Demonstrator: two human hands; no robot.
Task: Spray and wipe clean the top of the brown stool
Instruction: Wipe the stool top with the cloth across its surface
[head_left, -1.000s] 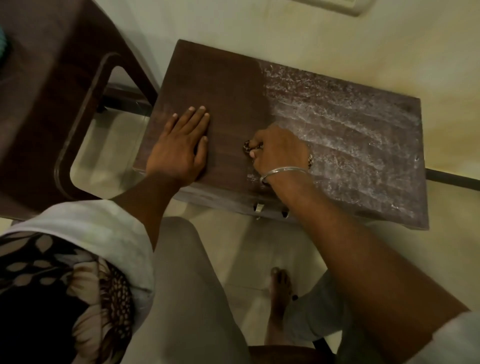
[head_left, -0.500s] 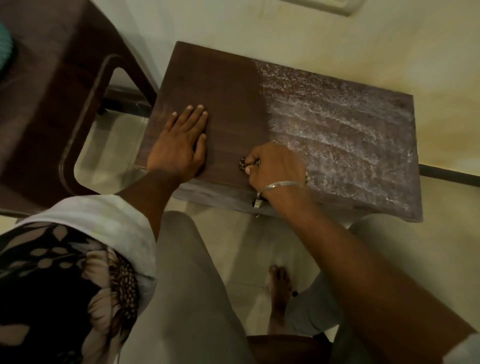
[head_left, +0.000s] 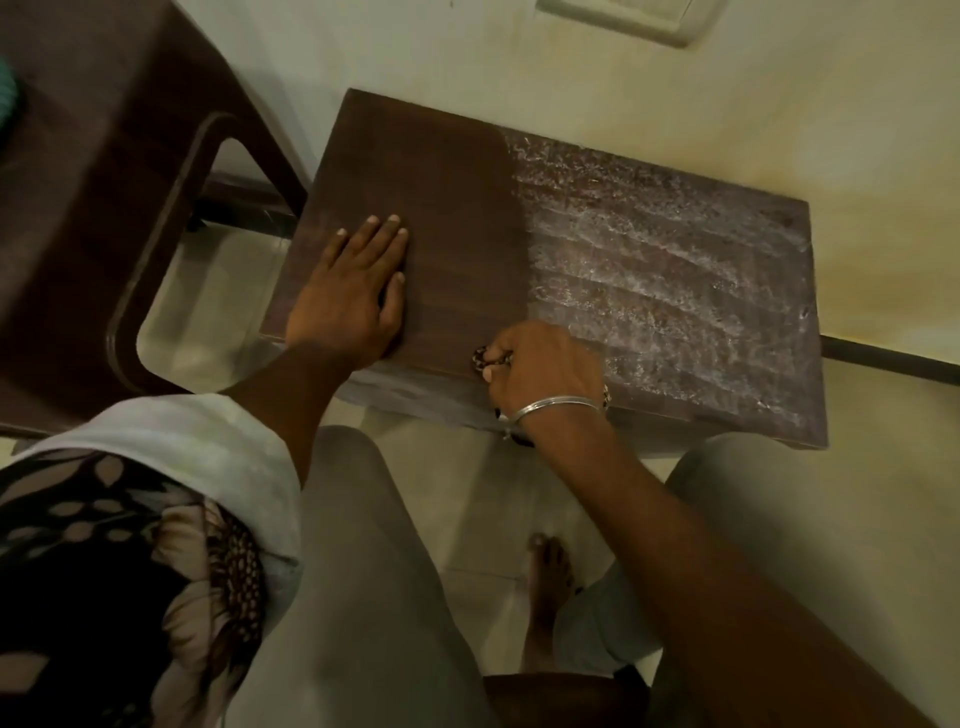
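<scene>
The brown stool (head_left: 447, 171) stands against the pale wall, seen from above. Its left half is plain dark wood; its right half is streaked with white foam (head_left: 665, 270). My left hand (head_left: 353, 291) lies flat, fingers apart, on the left part of the top. My right hand (head_left: 545, 369), with a silver bangle on the wrist, is closed over a small dark patterned cloth (head_left: 485, 357) at the stool's near edge, right where the dark and foamy halves meet. Most of the cloth is hidden under the hand.
A dark brown plastic chair (head_left: 104, 171) stands close to the stool's left side. My knees in grey trousers and a bare foot (head_left: 548, 577) on the tiled floor are below the stool. A dark skirting strip (head_left: 893, 358) runs along the wall at right.
My right hand with the cloth has slid toward me, from mid-top to the stool's near edge. The left hand has stayed flat in place.
</scene>
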